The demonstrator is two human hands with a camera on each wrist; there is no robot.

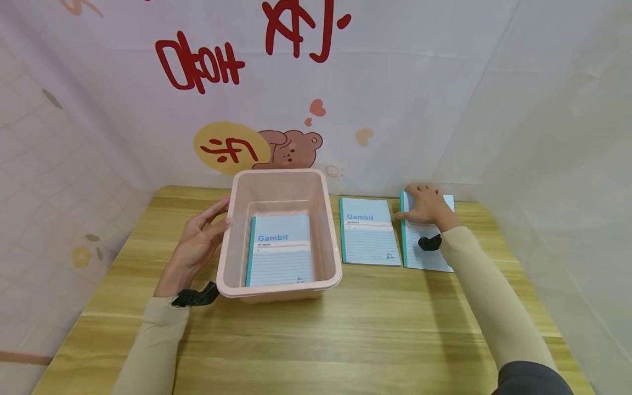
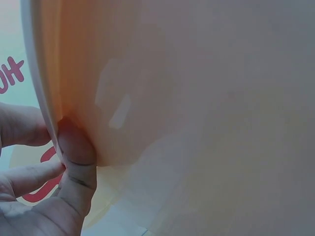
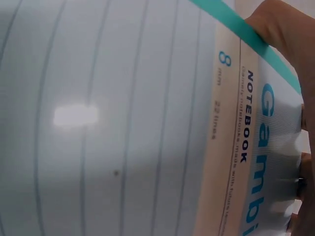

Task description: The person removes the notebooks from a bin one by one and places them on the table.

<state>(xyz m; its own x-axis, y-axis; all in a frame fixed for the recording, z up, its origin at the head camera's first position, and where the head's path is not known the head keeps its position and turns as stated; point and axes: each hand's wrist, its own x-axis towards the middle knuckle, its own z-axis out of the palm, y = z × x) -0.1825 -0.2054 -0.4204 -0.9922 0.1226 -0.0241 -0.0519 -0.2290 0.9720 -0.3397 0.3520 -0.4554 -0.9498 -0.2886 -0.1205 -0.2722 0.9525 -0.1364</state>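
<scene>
A pink plastic bin (image 1: 281, 189) stands left of centre with a light-blue Gambit notebook (image 1: 281, 258) lying inside it. My left hand (image 1: 199, 241) is at the bin's left side, and in the left wrist view its thumb and fingers (image 2: 76, 142) pinch the rim. Over at the right, my right hand (image 1: 425, 206) grips the upper part of another Gambit notebook (image 1: 424, 255). Its thumb is on the teal spine (image 3: 251, 34), and the other fingers bend over the top edge. Between bin and right hand lies a third notebook (image 1: 370, 236), cover up.
Everything rests on a wood-grain table (image 1: 336, 340). A white backdrop (image 1: 410, 82) with red lettering and a cartoon bear rises along the table's back edge. Pale curtains hang at both sides, the right one (image 1: 568, 192) close beside the right arm.
</scene>
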